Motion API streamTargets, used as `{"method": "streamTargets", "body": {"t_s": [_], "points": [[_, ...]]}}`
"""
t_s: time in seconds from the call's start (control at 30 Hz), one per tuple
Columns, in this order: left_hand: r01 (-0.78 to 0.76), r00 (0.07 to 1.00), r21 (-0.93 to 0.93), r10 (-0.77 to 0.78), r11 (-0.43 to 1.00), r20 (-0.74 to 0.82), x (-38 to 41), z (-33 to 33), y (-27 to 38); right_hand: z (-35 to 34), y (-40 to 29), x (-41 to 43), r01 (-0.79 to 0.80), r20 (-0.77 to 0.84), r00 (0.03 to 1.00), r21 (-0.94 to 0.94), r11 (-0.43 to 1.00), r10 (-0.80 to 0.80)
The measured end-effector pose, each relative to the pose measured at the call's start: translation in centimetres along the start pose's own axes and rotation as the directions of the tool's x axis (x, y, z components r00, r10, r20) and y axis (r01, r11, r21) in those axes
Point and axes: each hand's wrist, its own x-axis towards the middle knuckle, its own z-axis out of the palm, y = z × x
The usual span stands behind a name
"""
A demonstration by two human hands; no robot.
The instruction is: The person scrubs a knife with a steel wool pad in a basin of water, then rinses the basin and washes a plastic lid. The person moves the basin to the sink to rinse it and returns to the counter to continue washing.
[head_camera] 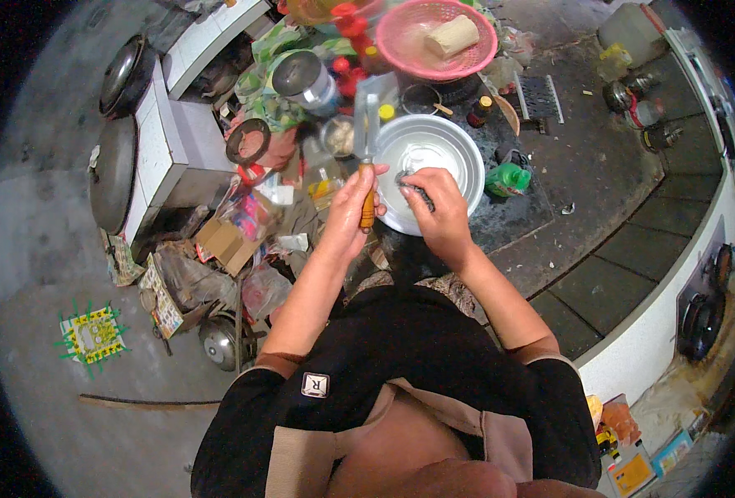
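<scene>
My left hand point(351, 202) is closed around the wooden handle of a knife point(367, 134), whose metal blade points away from me. My right hand point(442, 208) pinches a dark, wiry scouring pad point(426, 198) between thumb and fingers. That hand is over a white basin point(477, 168) that holds clear liquid. The knife is at the basin's left rim. Right of the basin lies a green plastic bottle point(508, 180). A small dark bottle with a yellow cap point(479, 112) stands behind it.
A pink colander point(398, 59) with a pale cylindrical piece stands behind the basin. A lidded metal pot point(299, 78) and a glass bowl point(340, 137) are to the left. A cardboard box point(227, 246) lies nearer. A tiled counter point(155, 162) runs along the left.
</scene>
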Motion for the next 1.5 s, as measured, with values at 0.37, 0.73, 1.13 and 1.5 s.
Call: {"method": "streamTargets", "body": {"t_s": [0.37, 0.73, 1.13, 1.5], "points": [[-0.003, 0.999, -0.295, 0.012, 0.955, 0.029, -0.6, 1.1, -0.8, 2.3, -1.9, 1.2, 0.149, 0.039, 0.988, 0.017, 0.989, -0.15], [0.055, 0.994, -0.35, -0.086, 0.935, -0.072, -0.7, 1.6, -0.4, 2.7, -0.8, 0.9, 0.269, 0.05, 0.962, 0.006, 0.963, -0.269], [0.034, 0.997, -0.321, -0.056, 0.946, -0.059, 2.0, -2.6, -2.5, 3.5, -1.7, -2.1, 0.209, 0.221, 0.951, 0.061, 0.976, -0.218], [0.236, 0.95, 0.381, -0.129, 0.894, -0.285, 9.1, -2.6, -9.6, -0.8, 9.5, -8.8, -0.243, 0.152, 0.953, -0.129, 0.961, 0.262]]}}
